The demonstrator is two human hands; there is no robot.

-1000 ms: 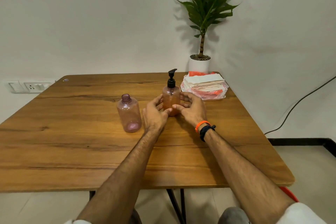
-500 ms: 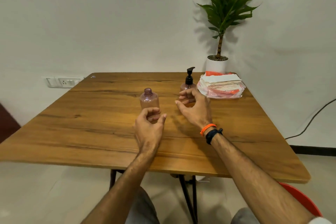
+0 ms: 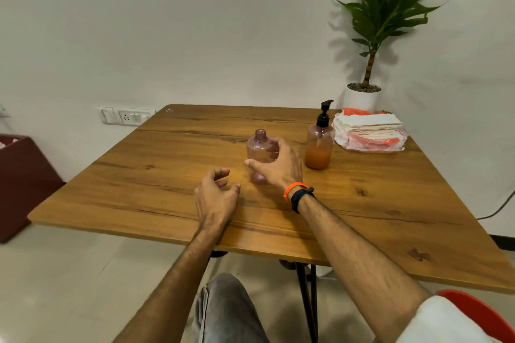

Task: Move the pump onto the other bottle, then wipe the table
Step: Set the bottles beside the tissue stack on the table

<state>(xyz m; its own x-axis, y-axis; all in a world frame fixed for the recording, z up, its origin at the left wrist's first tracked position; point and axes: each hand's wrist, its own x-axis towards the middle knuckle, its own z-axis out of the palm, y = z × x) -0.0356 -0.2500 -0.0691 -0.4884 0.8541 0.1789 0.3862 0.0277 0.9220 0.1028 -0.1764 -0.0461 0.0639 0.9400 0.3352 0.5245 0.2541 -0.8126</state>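
Observation:
A clear pink empty bottle with no cap stands upright in the middle of the wooden table. My right hand wraps around it, thumb on its left side and fingers on its right, covering its lower half. To its right, apart from it, stands the pump bottle, part full of orange liquid, with the black pump screwed on. My left hand rests nearer the front edge, fingers loosely curled and apart, holding nothing.
A stack of cloths in a plastic packet lies at the table's far right corner, with a potted plant behind it. A dark red box stands on the floor at left. A red chair shows at bottom right.
Both hands have left the pump bottle. My right hand has moved left and closed around the empty bottle; my left hand has drawn back toward the front edge. The view has swung left.

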